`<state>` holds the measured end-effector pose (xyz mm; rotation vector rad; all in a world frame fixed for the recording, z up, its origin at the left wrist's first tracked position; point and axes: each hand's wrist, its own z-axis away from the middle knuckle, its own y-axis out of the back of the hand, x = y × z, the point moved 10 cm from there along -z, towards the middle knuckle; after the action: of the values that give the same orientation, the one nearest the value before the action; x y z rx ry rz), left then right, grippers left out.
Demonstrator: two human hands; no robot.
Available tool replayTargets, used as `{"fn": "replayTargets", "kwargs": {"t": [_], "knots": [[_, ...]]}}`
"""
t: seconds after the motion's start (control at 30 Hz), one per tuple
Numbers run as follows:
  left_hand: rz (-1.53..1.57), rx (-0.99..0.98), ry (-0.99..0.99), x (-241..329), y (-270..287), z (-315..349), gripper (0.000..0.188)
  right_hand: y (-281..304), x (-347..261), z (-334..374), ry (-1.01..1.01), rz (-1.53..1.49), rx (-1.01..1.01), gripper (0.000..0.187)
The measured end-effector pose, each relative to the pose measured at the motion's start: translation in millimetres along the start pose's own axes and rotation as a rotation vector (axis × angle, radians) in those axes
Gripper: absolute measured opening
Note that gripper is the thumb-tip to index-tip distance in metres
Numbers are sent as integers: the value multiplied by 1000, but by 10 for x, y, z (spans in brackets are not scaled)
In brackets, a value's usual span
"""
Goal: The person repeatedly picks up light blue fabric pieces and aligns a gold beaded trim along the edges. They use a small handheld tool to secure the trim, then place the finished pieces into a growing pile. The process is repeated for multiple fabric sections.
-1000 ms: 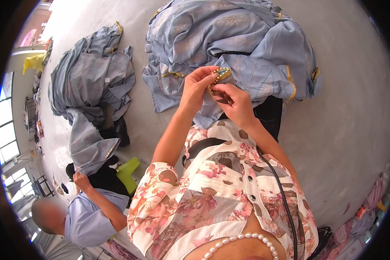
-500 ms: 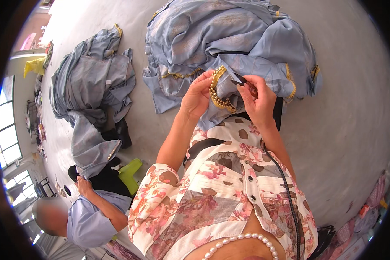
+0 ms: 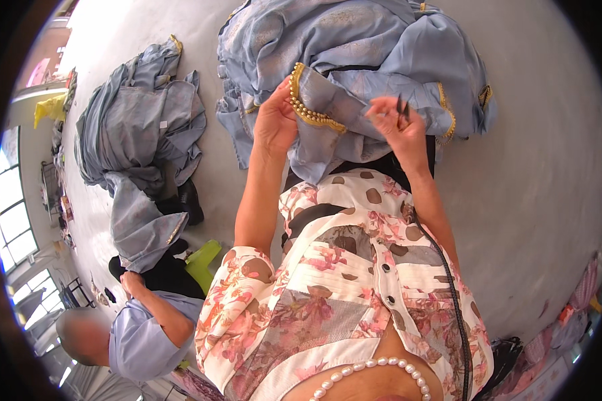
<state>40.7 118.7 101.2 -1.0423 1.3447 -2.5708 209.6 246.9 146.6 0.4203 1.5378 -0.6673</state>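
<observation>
My left hand point(image 3: 276, 119) pinches the edge of a blue-grey garment point(image 3: 328, 157) where a gold beaded trim point(image 3: 308, 113) runs along the hem. That trim curves from the fingers down toward my right hand point(image 3: 401, 127). Small dark thread snips point(image 3: 403, 110) sit in my right hand, their points directed up and away from me; its fingers are partly smeared by motion. The tips of those fingers are close to the cloth, and I cannot tell whether they touch it. Behind both hands lies a big heap of the same fabric point(image 3: 328, 37) with more gold edging.
To the left, a co-worker point(image 3: 150, 327) sits on a green stool point(image 3: 202, 260) beside another pile of blue-grey cloth point(image 3: 137, 123). Grey floor point(image 3: 535, 180) spreads to the right. Coloured fabrics point(image 3: 568, 321) lie at the lower right. A dark cord point(image 3: 451, 301) runs down my front.
My left hand has moved left and slightly away, drawing the trimmed edge with it. My right hand has shifted slightly, and the snips have turned from the trim to point upward.
</observation>
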Motion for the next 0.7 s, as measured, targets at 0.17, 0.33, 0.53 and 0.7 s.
{"fn": "replayTargets", "kwargs": {"t": [0.17,0.33,0.53,0.7], "knots": [[34,77,0,28,156,-70,38,-183,528,103,-185,132,-160,40],[-56,36,-68,99,252,-161,34,-341,730,-29,-62,286,-164,23],[-1285,-143,-702,411,-462,191,47,-306,544,18,-102,289,-180,16],[-1529,-761,-584,-119,-963,429,38,-308,261,42,-99,144,-147,12]]}}
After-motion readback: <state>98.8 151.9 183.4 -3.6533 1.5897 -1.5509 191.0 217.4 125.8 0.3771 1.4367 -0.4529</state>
